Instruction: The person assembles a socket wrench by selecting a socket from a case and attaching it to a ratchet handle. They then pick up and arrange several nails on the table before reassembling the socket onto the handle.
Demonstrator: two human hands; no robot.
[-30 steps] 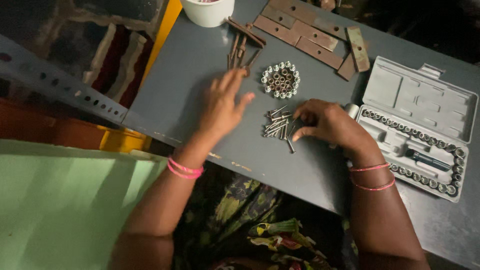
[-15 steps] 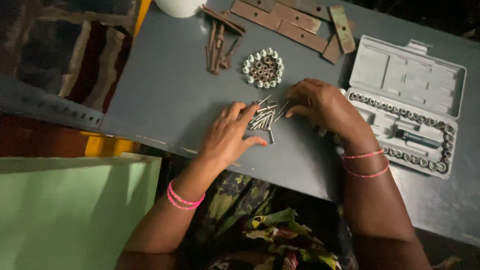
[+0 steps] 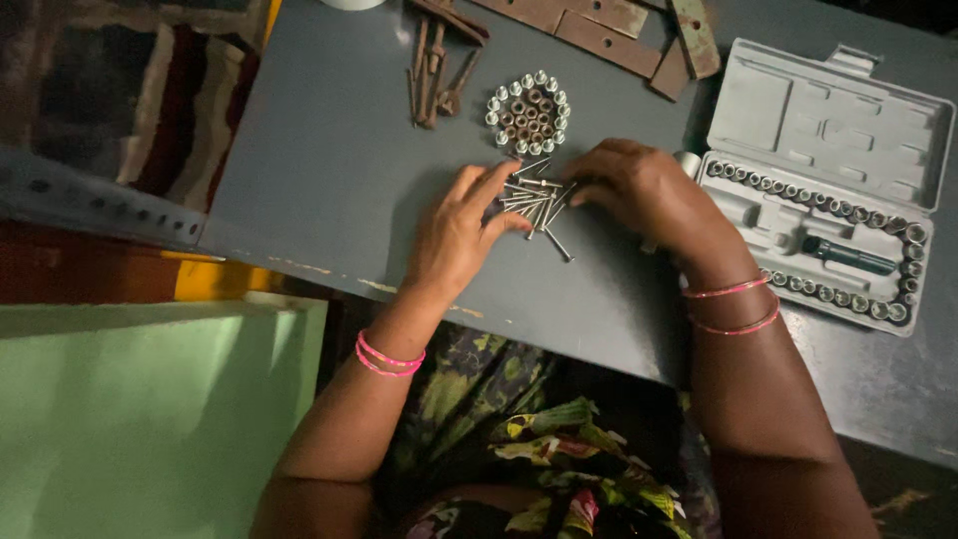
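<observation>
Here, left hand (image 3: 461,232) spread, right hand (image 3: 644,190) curled — both touching screws (image 3: 534,200), table edge (image 3: 419,289) near.

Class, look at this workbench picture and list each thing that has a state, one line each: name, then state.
Grey plastic socket-set case: open, lid laid back flat, sockets in rows.
Loose pile of silver screws: scattered, crossing, between both hands.
Cluster of round metal nuts: grouped in a neat ring, standing on end.
Rusty flat metal strips: lying flat, overlapping.
Left hand: fingers spread, touching the screws.
Right hand: curled over the screws.
</observation>
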